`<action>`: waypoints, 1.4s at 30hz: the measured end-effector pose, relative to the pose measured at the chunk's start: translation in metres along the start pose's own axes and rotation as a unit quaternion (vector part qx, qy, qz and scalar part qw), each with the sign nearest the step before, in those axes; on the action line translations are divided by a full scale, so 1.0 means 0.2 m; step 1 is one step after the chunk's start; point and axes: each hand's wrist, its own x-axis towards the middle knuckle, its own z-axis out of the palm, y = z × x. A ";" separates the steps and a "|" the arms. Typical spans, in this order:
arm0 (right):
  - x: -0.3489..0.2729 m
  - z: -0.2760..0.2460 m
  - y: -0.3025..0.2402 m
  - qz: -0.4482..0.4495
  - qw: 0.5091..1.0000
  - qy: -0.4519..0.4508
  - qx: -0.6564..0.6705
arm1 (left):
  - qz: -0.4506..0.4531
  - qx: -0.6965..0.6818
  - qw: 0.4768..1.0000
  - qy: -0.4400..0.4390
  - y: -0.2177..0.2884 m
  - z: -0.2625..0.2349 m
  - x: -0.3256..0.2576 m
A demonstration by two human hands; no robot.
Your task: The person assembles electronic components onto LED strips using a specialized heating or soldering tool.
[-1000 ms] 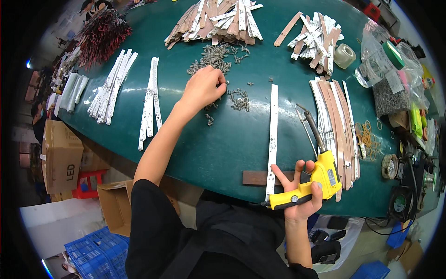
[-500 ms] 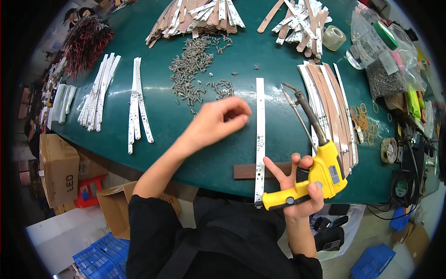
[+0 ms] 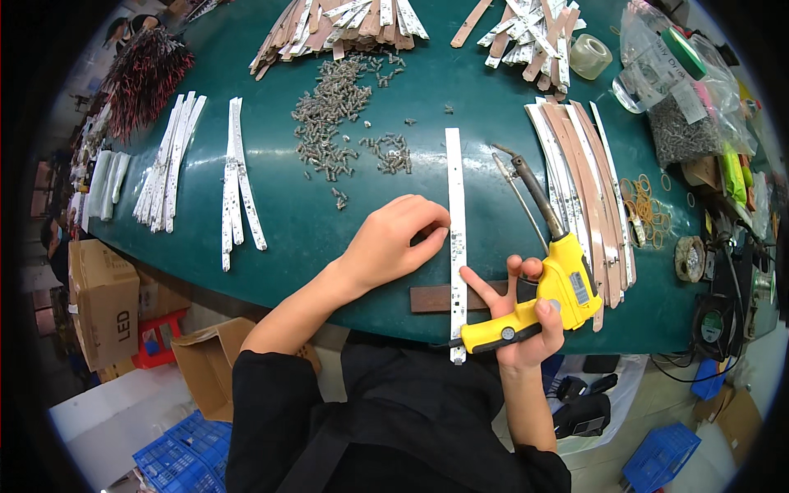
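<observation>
A long white LED circuit strip [image 3: 458,197] lies lengthwise in front of me, its near end reaching past the table edge and a dark brown bar [image 3: 430,300] crossing beneath it. My left hand [image 3: 401,238] is closed at the strip's left edge, thumb and fingertips brought together; whatever they hold is too small to make out. In my right hand [image 3: 526,329] is a yellow soldering gun [image 3: 567,283], its metal tip pointing up and away from me, to the right of the strip. The index finger of that hand stretches out to the strip's right edge.
Small metal parts [image 3: 333,107] lie heaped beyond my left hand. White strips [image 3: 170,164] are bunched at the left, more strips [image 3: 575,189] at the right. Rubber bands [image 3: 649,214], a tape roll [image 3: 590,56] and a plastic bag of parts [image 3: 682,131] sit further right.
My left hand has come nearer to me and right, up to the strip's edge, its fingertips drawing together. The soldering gun in my right hand has shifted slightly left.
</observation>
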 end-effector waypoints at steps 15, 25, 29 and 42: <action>0.00 0.00 0.00 0.002 1.000 0.002 0.001 | 0.122 0.132 0.983 0.033 -0.03 0.04 0.00; -0.01 0.02 -0.02 -0.003 1.000 0.021 0.019 | 0.185 0.230 0.955 0.010 -0.04 0.06 -0.02; -0.07 0.05 -0.19 0.000 1.000 0.000 0.015 | 0.123 0.095 0.987 0.032 -0.06 0.06 -0.01; -0.17 0.15 -0.35 0.126 0.902 0.015 -0.414 | 0.057 0.060 0.996 0.034 -0.05 0.04 -0.02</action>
